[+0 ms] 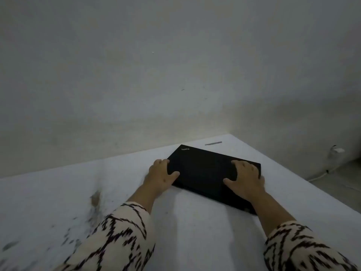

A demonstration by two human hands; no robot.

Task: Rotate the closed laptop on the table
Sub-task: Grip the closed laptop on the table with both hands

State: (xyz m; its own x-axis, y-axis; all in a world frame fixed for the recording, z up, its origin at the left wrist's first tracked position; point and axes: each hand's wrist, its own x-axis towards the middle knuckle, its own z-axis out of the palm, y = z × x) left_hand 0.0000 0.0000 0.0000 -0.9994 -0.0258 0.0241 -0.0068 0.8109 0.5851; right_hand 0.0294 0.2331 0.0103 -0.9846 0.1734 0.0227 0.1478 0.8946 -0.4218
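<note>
1. The closed laptop (pixel 203 169) lies flat near the table's (pixel 117 182) far corner.
2. Our left hand (pixel 161 174) grips its left corner, thumb on top.
3. Our right hand (pixel 245 178) clutches its right edge, fingers curled.

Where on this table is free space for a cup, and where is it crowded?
Free: the white table between the two forearms, in front of the laptop, and the strip left of the left hand, along the wall. Crowded: the far corner, taken by the laptop, the right hand and a small grey object.
</note>
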